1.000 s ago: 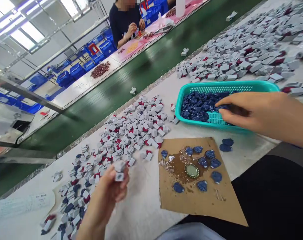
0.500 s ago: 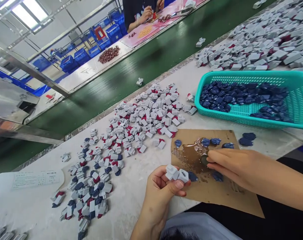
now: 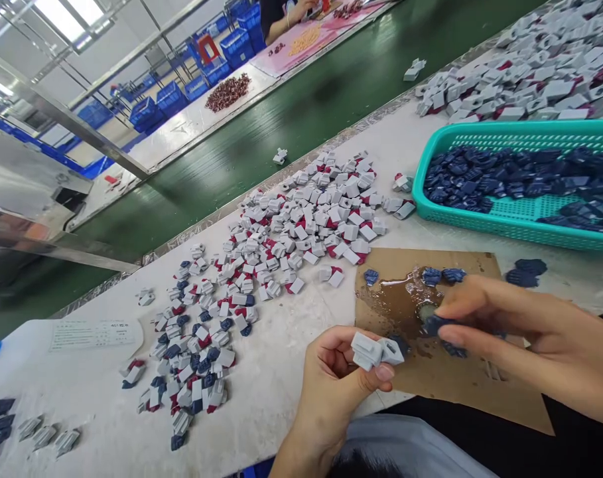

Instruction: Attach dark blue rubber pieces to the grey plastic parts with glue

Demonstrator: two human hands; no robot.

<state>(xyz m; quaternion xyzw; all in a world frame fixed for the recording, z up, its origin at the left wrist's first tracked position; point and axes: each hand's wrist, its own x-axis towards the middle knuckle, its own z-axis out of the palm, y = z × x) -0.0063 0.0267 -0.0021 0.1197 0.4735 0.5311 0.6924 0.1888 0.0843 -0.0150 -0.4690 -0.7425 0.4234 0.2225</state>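
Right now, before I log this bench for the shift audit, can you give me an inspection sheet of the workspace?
Surface: white table, cardboard sheet with a wet brown patch.
Job's things: grey piece, blue piece, teal basket of blue pieces.
Clutter: grey-and-red pieces spread loose; paper label.
Grips: left hand pinches the grey piece; right hand pinches the blue piece over the cardboard.
Cables: nothing seen.
Surroundings: green belt, blue crates, another person beyond.

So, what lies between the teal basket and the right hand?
Head view: a strip of white table, two loose blue pieces, and the cardboard edge.
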